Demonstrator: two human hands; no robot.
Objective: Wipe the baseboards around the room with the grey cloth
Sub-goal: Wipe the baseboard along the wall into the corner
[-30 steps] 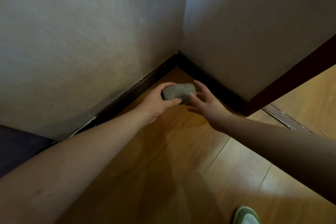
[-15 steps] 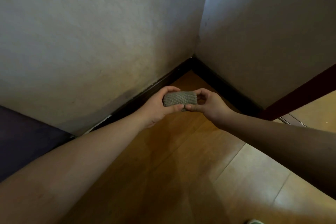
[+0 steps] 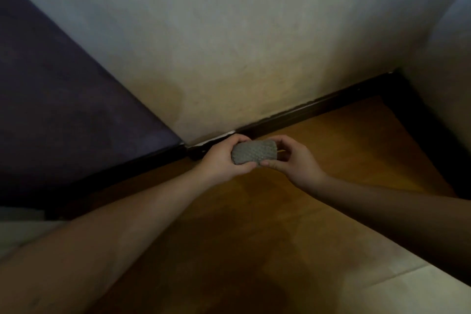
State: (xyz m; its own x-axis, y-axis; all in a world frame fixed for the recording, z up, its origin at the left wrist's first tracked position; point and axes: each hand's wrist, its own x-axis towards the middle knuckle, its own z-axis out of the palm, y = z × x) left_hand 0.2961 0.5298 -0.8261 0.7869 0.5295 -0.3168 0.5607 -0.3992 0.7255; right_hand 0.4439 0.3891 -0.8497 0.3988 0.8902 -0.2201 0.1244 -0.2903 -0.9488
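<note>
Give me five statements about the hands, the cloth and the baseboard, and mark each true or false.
1. Both hands hold the cloth. True: the left hand grips one end and the right hand the other.
2. The cloth is spread flat on the floor. False: it is folded into a compact wad, held above the floor.
3. The baseboard is dark. True.
4. The cloth is pressed against the wall. False: it sits in the hands, in front of the baseboard, away from the wall.
5. The floor is grey tile. False: it looks like brown wood.
</note>
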